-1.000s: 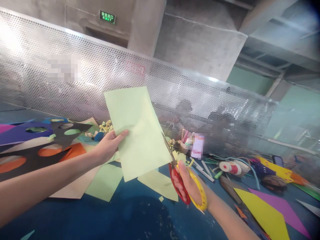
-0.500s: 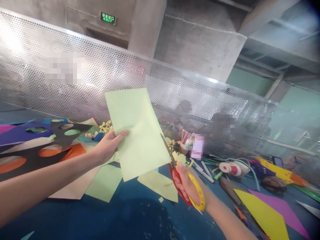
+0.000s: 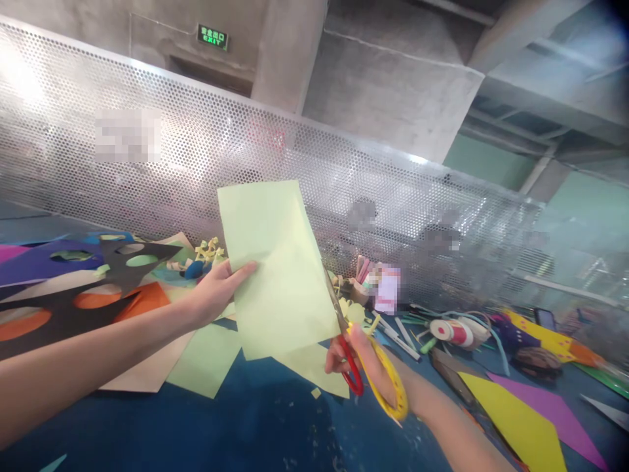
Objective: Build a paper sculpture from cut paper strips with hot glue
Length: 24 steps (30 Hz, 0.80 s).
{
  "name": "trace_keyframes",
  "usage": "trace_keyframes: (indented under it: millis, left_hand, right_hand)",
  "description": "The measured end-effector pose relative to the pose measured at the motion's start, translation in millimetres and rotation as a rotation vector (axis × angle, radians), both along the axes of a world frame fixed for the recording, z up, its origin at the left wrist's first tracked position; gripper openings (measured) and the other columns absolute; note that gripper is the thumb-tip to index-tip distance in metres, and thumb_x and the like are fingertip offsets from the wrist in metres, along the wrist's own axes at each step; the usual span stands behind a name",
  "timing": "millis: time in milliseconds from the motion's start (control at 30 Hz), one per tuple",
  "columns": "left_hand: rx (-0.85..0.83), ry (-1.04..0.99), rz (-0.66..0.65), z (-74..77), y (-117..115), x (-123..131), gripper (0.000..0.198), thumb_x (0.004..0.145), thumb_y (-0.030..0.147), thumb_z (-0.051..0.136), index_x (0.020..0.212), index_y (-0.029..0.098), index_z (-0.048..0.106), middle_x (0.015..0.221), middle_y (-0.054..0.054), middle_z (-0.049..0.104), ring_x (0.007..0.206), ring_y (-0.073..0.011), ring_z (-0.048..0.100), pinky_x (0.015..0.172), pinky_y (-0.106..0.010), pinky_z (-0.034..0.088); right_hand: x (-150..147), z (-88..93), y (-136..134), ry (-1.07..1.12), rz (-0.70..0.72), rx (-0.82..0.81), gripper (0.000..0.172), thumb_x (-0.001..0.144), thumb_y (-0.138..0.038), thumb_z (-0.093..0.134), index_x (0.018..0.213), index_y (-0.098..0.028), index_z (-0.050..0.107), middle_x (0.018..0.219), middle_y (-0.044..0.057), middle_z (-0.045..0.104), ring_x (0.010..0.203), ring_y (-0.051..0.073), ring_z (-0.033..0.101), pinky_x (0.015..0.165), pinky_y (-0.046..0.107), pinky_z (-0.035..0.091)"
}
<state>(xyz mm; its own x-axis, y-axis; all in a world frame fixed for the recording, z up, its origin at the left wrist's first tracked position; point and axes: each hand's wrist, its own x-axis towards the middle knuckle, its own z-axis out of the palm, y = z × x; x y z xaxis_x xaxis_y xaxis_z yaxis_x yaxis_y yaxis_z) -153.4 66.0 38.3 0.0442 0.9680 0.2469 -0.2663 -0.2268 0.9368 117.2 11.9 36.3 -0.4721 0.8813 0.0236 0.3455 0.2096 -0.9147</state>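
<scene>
Left hand (image 3: 219,294) pinches the green paper (image 3: 278,275), raised above the table (image 3: 255,419). Right hand (image 3: 368,367) grips scissors (image 3: 350,364); blades run along the paper's right edge, tips hard to make out.

Green paper (image 3: 278,269) hides fingers of the left hand (image 3: 216,295); mesh sign (image 3: 128,134) blurred.

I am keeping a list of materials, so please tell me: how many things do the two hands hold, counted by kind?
light green paper sheet: 1, pinched in the left hand
scissors: 1, red and yellow handles, in the right hand
Total: 2
</scene>
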Motion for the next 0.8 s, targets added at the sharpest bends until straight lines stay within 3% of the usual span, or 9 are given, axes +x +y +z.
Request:
trace_keyframes:
  millis: [200,300,500,600,700,800]
  left_hand:
    - [-0.004,0.045,-0.029,-0.7,-5,4,0.04,0.074,0.039,0.062,0.111,0.024,0.059,0.104,-0.005,0.068,0.089,-0.021,0.066,0.074,-0.031,0.056]
    - [0.005,0.049,-0.044,0.0,-6,5,0.04,0.075,0.039,0.061,0.113,0.027,0.058,0.105,-0.004,0.068,0.088,-0.0206,0.066,0.075,-0.031,0.056]
    - [-0.001,0.04,-0.041,0.0,-7,5,0.042,0.074,0.039,0.062,0.114,0.026,0.058,0.103,-0.004,0.068,0.087,-0.0209,0.066,0.074,-0.031,0.056]
    - [-0.013,0.032,-0.045,-0.1,-7,5,0.043,0.073,0.039,0.063,0.114,0.025,0.058,0.103,-0.005,0.068,0.087,-0.0217,0.066,0.073,-0.032,0.056]
    - [-0.016,0.027,-0.066,0.3,-8,6,0.047,0.074,0.04,0.062,0.117,0.023,0.055,0.105,-0.006,0.067,0.088,-0.0223,0.066,0.076,-0.034,0.055]
    - [-0.013,0.025,-0.062,0.3,-8,6,0.048,0.075,0.04,0.062,0.118,0.023,0.054,0.107,-0.006,0.066,0.088,-0.022,0.065,0.077,-0.035,0.055]
  right_hand:
    - [-2,2.5,-2,0.086,0.014,-0.071,0.05,0.084,-0.06,0.032,0.102,-0.019,0.054,0.083,0.008,0.065,0.083,0.024,0.062,0.08,0.035,0.048]
    - [-5,4.4,-3,0.118,0.029,-0.062,0.053,0.084,-0.06,0.032,0.108,-0.017,0.053,0.087,0.008,0.064,0.083,0.023,0.062,0.08,0.035,0.048]
    - [-7,3.9,-4,0.13,-0.021,-0.032,0.051,0.083,-0.061,0.032,0.097,-0.017,0.055,0.074,0.006,0.062,0.074,0.021,0.062,0.073,0.032,0.049]
    - [-6,-2.5,-2,0.081,-0.093,0.006,0.05,0.081,-0.063,0.032,0.08,-0.018,0.052,0.063,0.003,0.058,0.065,0.019,0.061,0.068,0.031,0.049]
    - [-6,-9.9,0,0.039,-0.141,0.038,0.054,0.08,-0.066,0.027,0.06,-0.019,0.044,0.049,-0.003,0.045,0.047,0.013,0.051,0.059,0.028,0.047]
    - [-8,-11.6,0,0.041,-0.139,0.016,0.056,0.08,-0.068,0.025,0.053,-0.02,0.038,0.042,-0.007,0.033,0.038,0.009,0.04,0.056,0.028,0.047]
